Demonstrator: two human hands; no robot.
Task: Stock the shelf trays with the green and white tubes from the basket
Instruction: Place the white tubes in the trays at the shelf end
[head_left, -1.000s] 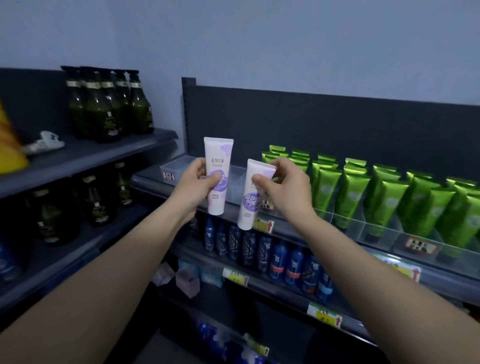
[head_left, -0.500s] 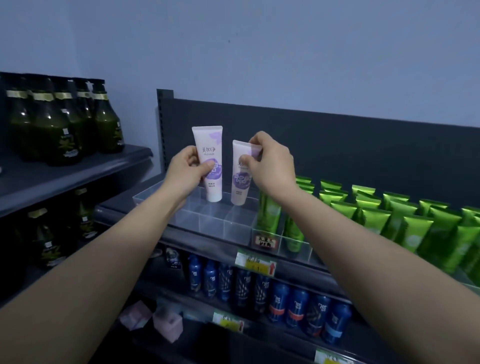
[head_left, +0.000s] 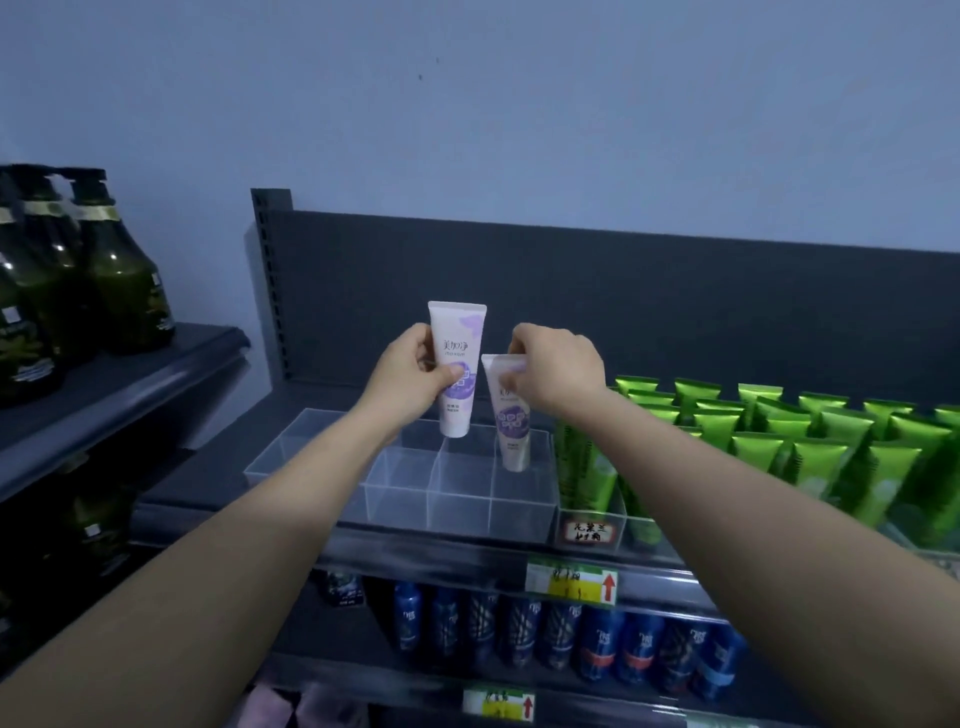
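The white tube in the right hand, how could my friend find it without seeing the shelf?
Find the clear divided tray on the shelf, left of the green tubes. Two white tubes with purple labels are held over it. Yours is the lower one, pinched at its top by the right hand, nearest the green tubes.

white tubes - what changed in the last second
The left hand and right hand carried the two white tubes from in front of the shelf edge to over the clear tray. The right tube went lower, its bottom end now dipped into the tray; the left tube hangs just above it. Both grips held; the green tubes stayed put.
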